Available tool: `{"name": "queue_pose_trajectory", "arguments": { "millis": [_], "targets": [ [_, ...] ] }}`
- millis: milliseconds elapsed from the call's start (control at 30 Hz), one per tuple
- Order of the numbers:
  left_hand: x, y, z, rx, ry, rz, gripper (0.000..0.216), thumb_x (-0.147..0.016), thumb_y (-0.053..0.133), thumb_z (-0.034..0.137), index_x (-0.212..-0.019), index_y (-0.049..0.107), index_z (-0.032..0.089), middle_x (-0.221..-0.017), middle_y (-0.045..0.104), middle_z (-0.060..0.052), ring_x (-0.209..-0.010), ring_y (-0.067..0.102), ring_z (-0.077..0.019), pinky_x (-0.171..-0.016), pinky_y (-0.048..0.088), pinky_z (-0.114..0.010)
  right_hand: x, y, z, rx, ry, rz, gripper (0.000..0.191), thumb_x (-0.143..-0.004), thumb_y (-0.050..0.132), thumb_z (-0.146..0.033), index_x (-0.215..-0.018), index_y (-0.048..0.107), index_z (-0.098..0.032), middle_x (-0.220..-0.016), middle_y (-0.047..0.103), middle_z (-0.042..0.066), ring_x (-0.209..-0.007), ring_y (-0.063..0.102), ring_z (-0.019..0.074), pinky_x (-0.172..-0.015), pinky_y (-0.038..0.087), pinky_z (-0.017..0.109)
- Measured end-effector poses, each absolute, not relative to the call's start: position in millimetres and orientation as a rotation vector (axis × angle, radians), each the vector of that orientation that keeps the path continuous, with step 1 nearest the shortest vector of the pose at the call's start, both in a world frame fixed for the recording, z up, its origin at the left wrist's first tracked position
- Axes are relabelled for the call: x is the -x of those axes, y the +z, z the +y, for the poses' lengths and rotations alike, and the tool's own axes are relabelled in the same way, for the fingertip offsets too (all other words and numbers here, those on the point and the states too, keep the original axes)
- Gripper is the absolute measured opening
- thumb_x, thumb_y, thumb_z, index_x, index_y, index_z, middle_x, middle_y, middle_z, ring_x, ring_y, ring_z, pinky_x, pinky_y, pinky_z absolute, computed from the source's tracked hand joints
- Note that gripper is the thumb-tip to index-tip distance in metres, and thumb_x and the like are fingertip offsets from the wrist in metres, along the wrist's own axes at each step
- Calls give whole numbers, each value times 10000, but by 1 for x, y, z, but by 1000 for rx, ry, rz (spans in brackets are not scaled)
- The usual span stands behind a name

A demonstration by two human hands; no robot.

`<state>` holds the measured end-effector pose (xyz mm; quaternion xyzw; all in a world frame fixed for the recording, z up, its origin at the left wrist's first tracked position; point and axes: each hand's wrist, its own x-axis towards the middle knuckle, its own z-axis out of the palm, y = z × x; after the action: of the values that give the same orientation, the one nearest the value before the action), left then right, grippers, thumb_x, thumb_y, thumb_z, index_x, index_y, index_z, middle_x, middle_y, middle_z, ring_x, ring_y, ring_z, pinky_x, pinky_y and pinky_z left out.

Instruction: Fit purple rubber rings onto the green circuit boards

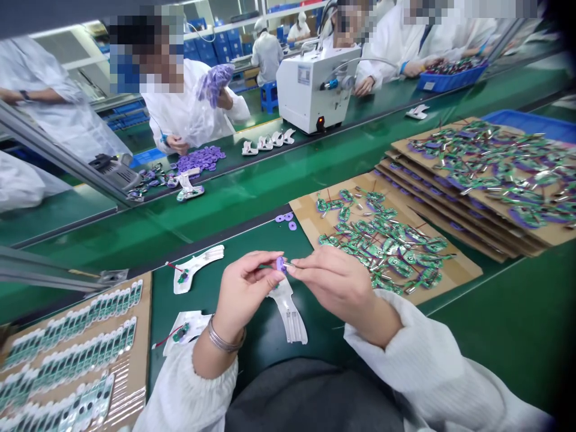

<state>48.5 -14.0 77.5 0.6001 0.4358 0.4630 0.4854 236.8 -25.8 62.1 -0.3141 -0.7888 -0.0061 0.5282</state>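
My left hand (249, 288) pinches a small purple ring-shaped piece (280, 264) between thumb and fingertips. From the right, my right hand (335, 276) is closed on a thin metal cylinder (289, 265), whose end meets the purple piece. Beneath my hands lies a white curved plastic housing (290, 318), partly covered by them. Left of my left hand, another white housing (198, 267) holds a small green board with a red wire. A similar housing (191, 324) sits nearer to me, partly hidden by my wrist. Several loose purple rings (292, 225) lie beyond my hands.
A cardboard sheet (463, 273) on the right carries many green boards; stacked cardboard sheets (508, 249) rise behind it. Rows of boards lie on a cardboard sheet (146, 336) at left. Across the green belt stand a white machine (299, 90) and a co-worker (180, 108) holding purple pieces.
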Motion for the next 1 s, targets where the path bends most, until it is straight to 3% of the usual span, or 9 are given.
{"name": "queue_pose_trajectory", "arguments": {
  "millis": [100, 267, 500, 667, 867, 1000],
  "targets": [
    [-45, 82, -13, -1562, 1122, 1036, 243, -719, 788, 248, -961, 773, 232, -988, 706, -60, -841, 689, -173, -743, 608, -261, -239, 64, -23, 715, 125, -1845, 162, -879, 618, -91, -937, 685, -227, -878, 741, 22, -763, 677, 136, -688, 551, 303],
    [-43, 87, -14, -1655, 1084, 1019, 231, -736, 780, 247, -966, 771, 228, -952, 701, -60, -820, 680, -158, -722, 605, -240, -238, 65, -26, 688, 66, -1878, 203, -837, 646, -49, -966, 692, -199, -939, 746, 53, -797, 679, 157, -704, 542, 321],
    [-49, 79, -20, -1506, 1174, 954, 225, -768, 758, 241, -991, 754, 215, -883, 673, -46, -791, 664, -137, -693, 591, -219, -228, 66, -28, 869, 208, -1657, 128, -811, 725, -140, -918, 699, -207, -749, 712, -1, -658, 620, 131, -658, 507, 291],
    [-51, 74, -23, -1588, 1174, 1049, 241, -752, 769, 245, -988, 749, 201, -908, 644, -53, -743, 668, -138, -672, 602, -241, -227, 61, -29, 1078, 388, -1729, 35, -833, 699, -177, -855, 703, -205, -726, 691, -13, -549, 558, 109, -528, 466, 242],
    [-51, 63, -18, -1620, 1216, 1115, 231, -792, 725, 282, -997, 726, 175, -891, 642, -62, -759, 676, -159, -668, 609, -265, -216, 48, -22, 997, 247, -1704, 93, -875, 588, -130, -877, 663, -184, -796, 691, 34, -759, 617, 175, -704, 499, 301],
    [-41, 58, -12, -1783, 1190, 1194, 225, -812, 689, 251, -1022, 707, 172, -932, 643, -69, -769, 678, -157, -712, 604, -281, -207, 37, -4, 1119, 645, -1689, 85, -849, 613, -197, -864, 697, -194, -793, 694, 34, -678, 617, 160, -615, 496, 276]
  ]
}}
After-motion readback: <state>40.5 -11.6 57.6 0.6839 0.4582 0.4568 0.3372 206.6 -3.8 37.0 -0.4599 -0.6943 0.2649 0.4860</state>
